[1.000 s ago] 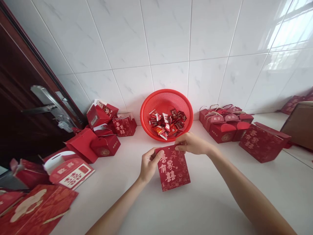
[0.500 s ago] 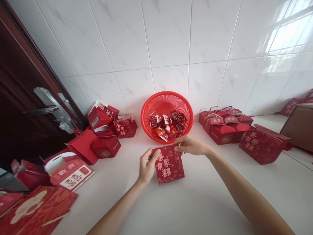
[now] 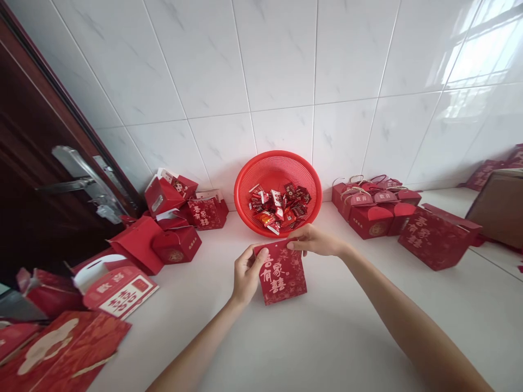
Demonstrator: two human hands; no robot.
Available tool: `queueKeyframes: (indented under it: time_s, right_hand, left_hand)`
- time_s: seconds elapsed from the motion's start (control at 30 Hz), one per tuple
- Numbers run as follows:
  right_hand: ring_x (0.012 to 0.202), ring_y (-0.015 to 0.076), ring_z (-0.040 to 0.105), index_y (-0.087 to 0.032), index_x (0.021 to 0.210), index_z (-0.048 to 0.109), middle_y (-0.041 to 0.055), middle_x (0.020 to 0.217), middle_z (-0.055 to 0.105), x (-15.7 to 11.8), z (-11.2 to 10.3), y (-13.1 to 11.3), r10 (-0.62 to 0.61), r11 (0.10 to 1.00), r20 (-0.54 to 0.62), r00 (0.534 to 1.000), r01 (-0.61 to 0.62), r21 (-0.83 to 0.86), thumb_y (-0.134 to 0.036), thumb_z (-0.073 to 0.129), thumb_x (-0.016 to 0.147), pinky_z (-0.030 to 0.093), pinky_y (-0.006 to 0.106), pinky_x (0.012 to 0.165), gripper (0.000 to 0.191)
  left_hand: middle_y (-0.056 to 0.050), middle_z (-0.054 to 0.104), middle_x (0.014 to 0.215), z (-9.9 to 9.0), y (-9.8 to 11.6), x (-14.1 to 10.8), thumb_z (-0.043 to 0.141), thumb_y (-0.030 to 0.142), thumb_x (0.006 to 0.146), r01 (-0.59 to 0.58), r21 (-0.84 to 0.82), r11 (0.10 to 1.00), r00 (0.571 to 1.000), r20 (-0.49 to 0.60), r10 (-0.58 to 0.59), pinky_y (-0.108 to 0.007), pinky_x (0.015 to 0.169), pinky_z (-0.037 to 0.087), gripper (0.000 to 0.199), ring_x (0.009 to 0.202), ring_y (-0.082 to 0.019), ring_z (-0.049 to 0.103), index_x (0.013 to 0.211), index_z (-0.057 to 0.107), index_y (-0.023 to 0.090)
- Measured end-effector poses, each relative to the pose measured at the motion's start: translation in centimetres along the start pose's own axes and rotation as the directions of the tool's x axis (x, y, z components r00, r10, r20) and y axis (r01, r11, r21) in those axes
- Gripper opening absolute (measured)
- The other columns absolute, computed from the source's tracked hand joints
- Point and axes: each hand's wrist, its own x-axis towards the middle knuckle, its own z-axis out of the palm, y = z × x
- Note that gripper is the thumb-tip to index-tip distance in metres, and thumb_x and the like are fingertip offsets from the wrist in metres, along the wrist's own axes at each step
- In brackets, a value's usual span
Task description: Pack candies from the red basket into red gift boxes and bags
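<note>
Between my hands stands a red paper gift bag [image 3: 286,277] with pale printed characters and a small hole near its top edge. My left hand [image 3: 247,272] pinches its upper left corner, thumb on the front. At the upper right edge, my right hand [image 3: 312,240] grips the bag with the thumb in front and the fingers behind the rim. Just beyond the bag, a red plastic basket [image 3: 241,190] leans toward me against the wall. Several wrapped sweets [image 3: 281,209] lie inside it. The bag's back and inside are hidden.
Red gift boxes [image 3: 177,245] and larger bags [image 3: 81,348] crowd the left side by the door handle [image 3: 85,179]. Small handled boxes [image 3: 370,220] and a standing red bag [image 3: 437,239] are on the right, near a cardboard box [image 3: 498,204]. A tiled wall [image 3: 281,65] bounds the back.
My right hand has shifted very slightly left along the bag's top edge. Both hands keep their hold, and the view has moved a little.
</note>
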Motion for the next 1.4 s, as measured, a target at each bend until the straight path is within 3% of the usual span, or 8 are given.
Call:
queueKeyframes:
  time_s: [0.13,0.37,0.53,0.7,0.83,1.0,1.13,1.4]
  right_hand:
    - [0.064,0.0113,0.056,-0.014,0.086,0.069,0.0,0.069,0.058,0.0,0.0,-0.2,-0.01,1.0,-0.007,1.0,0.01,-0.001,-0.06,0.064,0.085,0.053,0.022,0.056,0.046]
    - [0.064,0.0111,0.056,-0.015,0.087,0.07,0.0001,0.071,0.061,0.0,0.2,0.1,0.008,0.999,-0.043,0.999,-0.005,0.053,-0.063,0.068,0.08,0.051,0.022,0.055,0.048]
    - [0.058,0.0103,0.053,-0.014,0.08,0.068,-0.0003,0.066,0.059,-0.9,1.0,0.6,-0.015,0.99,-0.132,0.991,0.033,0.134,-0.064,0.069,0.078,0.045,0.023,0.053,0.05]
    - [0.058,0.0112,0.047,-0.016,0.069,0.064,-0.0006,0.062,0.054,-5.8,-1.2,-1.0,0.004,1.0,-0.353,0.936,-0.012,-0.019,-0.063,0.065,0.082,0.041,0.025,0.052,0.049]
    - [0.057,0.0137,0.047,-0.018,0.07,0.065,0.0002,0.062,0.053,-12.1,-4.8,-1.7,0.013,0.96,-0.641,0.767,-0.188,-0.206,-0.061,0.066,0.081,0.039,0.028,0.053,0.044]
    - [0.063,0.0194,0.052,-0.019,0.078,0.069,0.0034,0.068,0.061,-18.6,-7.3,0.9,-0.069,0.831,-0.935,0.349,-0.499,-0.247,-0.062,0.059,0.08,0.042,0.034,0.062,0.044]
    - [0.075,0.028,0.056,-0.019,0.084,0.07,0.0083,0.07,0.064,-20.7,-7.4,3.6,-0.22,0.683,-0.975,0.034,-0.709,-0.179,-0.058,0.051,0.082,0.046,0.046,0.079,0.044]
    - [0.124,0.0379,0.047,-0.02,0.103,0.067,0.0167,0.127,0.059,-21.5,-7.0,5.2,-0.328,0.606,-0.944,-0.023,-0.772,-0.192,-0.053,0.055,0.084,0.034,0.057,0.103,0.039]
  left_hand:
    - [0.002,0.061,0.072,0.2,-0.2,-0.1,0.071,0.058,0.079,0.032,0.009,0.999,0.999,-0.032,-0.032,-0.024,0.062,0.048,0.046,0.065,-0.014,0.056,0.102,0.067,0.019]
    - [0.004,0.05,0.06,0.4,-0.8,-0.3,0.065,0.065,0.081,0.043,0.019,0.999,0.999,-0.032,-0.042,-0.023,0.054,0.041,0.05,0.057,-0.011,0.045,0.066,0.05,0.019]
    - [-0.005,0.069,0.097,0.5,-1.1,-0.6,0.062,0.063,0.083,0.059,-0.051,0.997,0.996,0.062,-0.056,-0.03,0.075,0.052,0.05,0.089,-0.022,0.065,0.107,0.062,0.019]
    - [-0.012,0.063,0.13,1.2,-2.9,-1.2,0.056,0.06,0.085,0.035,-0.004,0.999,0.992,0.123,-0.034,-0.04,0.102,0.045,0.056,0.122,-0.029,0.057,0.125,0.057,0.02]
    - [-0.013,0.064,0.129,1.6,-3.5,-1.6,0.056,0.055,0.085,0.099,0.097,0.99,0.978,0.173,-0.115,-0.044,0.103,0.045,0.048,0.122,-0.03,0.058,0.117,0.062,0.021]
    - [-0.012,0.066,0.125,1.7,-3.5,-1.6,0.059,0.054,0.083,0.105,0.135,0.985,0.973,0.192,-0.13,-0.043,0.099,0.049,0.045,0.116,-0.029,0.061,0.112,0.065,0.021]
    - [-0.012,0.067,0.121,1.7,-3.6,-1.5,0.062,0.053,0.082,0.106,0.149,0.983,0.975,0.177,-0.132,-0.042,0.095,0.052,0.042,0.112,-0.029,0.063,0.108,0.068,0.021]
    - [-0.011,0.068,0.117,1.6,-3.6,-1.4,0.063,0.05,0.082,0.082,0.19,0.978,0.976,0.183,-0.117,-0.04,0.092,0.053,0.037,0.106,-0.027,0.065,0.106,0.07,0.022]
